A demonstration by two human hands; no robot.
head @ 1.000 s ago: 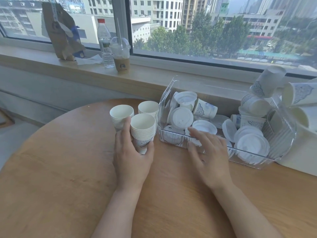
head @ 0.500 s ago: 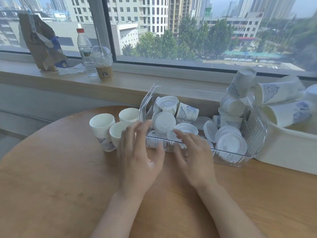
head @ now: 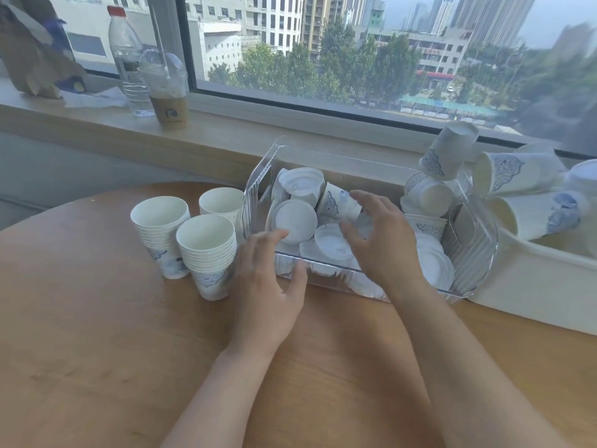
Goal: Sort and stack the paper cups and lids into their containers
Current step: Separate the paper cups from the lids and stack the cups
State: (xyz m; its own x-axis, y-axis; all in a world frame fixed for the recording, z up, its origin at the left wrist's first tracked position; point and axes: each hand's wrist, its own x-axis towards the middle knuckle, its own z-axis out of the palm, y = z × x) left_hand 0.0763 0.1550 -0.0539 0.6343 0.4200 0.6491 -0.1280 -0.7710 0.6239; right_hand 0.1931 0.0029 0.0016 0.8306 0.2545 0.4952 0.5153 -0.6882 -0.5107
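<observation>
Nearest, both forearms reached forward over the round wooden table (head: 97, 334). The left hand (head: 268, 286) hovered at the near left corner of the clear bin (head: 478, 253), fingers spread and loosely bent, holding nothing; it looked placed to steady the bin or to take a lid. The right hand (head: 378, 240) was over the bin's near wall, fingers wide and arched above the jumble inside, also empty, seemingly aimed at the tipped cup (head: 337, 203) lying on its side just past its fingertips. Just left of the bin stood three cup stacks (head: 206, 253), upright and nested, probably kept close so each cup fished out could be dropped straight on. Inside the bin, lids (head: 295, 221) and loose cups lay mixed, some lids flat, others leaning, so sorting seemed well short of done. To the right, a white tub (head: 533, 295) held more cups (head: 517, 171) lying sideways, with one (head: 450, 150) perched upside down at the bin's far corner. Farthest, on the sill, stood a water bottle (head: 127, 56), an iced drink (head: 166, 88) and a paper bag (head: 32, 50).
</observation>
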